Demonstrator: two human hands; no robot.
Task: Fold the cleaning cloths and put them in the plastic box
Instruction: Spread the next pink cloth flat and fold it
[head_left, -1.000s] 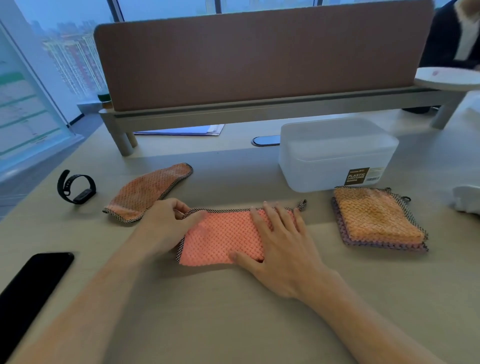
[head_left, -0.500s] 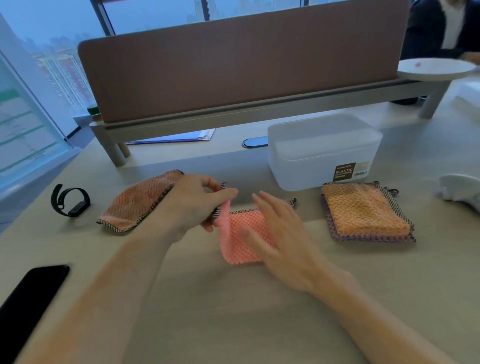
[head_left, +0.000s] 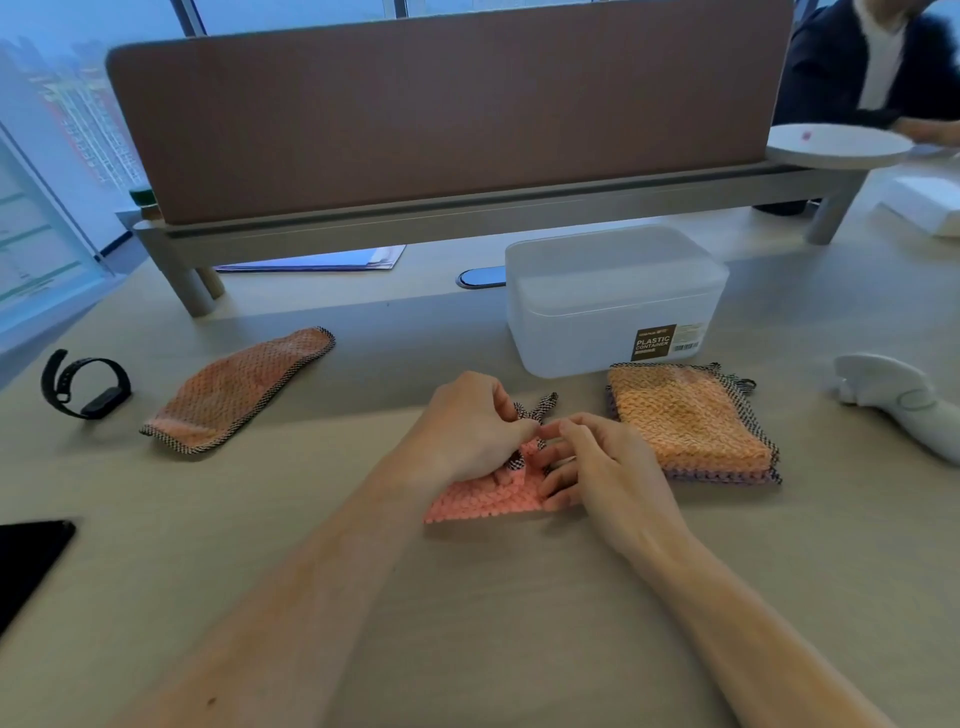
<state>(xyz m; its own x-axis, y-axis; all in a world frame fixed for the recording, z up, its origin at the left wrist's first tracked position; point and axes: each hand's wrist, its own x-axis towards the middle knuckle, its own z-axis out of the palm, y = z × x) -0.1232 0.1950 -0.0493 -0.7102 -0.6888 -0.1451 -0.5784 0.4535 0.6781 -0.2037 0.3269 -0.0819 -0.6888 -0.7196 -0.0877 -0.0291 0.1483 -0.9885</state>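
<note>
Near the middle of the desk (head_left: 467, 597), toward its near edge, the pink cloth (head_left: 485, 499) lies under both my hands, long axis running left to right. My left hand (head_left: 467, 423) pinches its checked edge; my right hand (head_left: 597, 460) rests beside it, fingers curled on the cloth. The plastic box (head_left: 613, 301) sits beyond, toward the far edge, nearer my right hand, lid apparently on. My hands hide the fold line.

Both forearms reach in from the near bench edge and converge mid-bench. Left hand (head_left: 467, 426) curled, thumb and forefinger pinched. Right hand (head_left: 597, 462) palm down, fingers bent, fingertips nearly touching the left's.
</note>
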